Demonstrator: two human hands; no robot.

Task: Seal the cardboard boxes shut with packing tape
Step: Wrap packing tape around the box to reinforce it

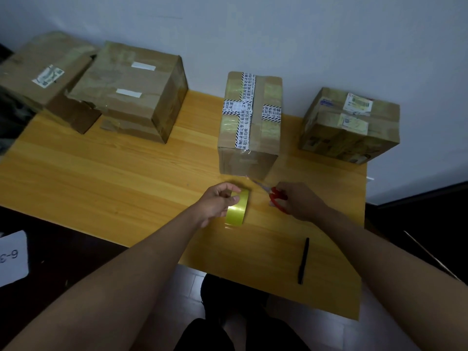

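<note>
Left hand (219,200) grips the yellow tape roll (237,208), thumb and fingers curled round it, roll standing on edge on the wooden table (101,173). Right hand (301,200) holds the red-handled scissors (274,195), fingers through the loops, blades pointing at the low front corner of the middle box (249,122); can't tell if the blades are parted. Looks like a clear strip runs from roll to that box, faint glare only. Judgement: cutting step, tape laid and waiting for the snip. Next: keep the strip taut, cut close to the box, press the end down. Three more boxes: two at far left (131,89), one at right (350,122). Black pen (304,260) lies near the table's front edge.
</note>
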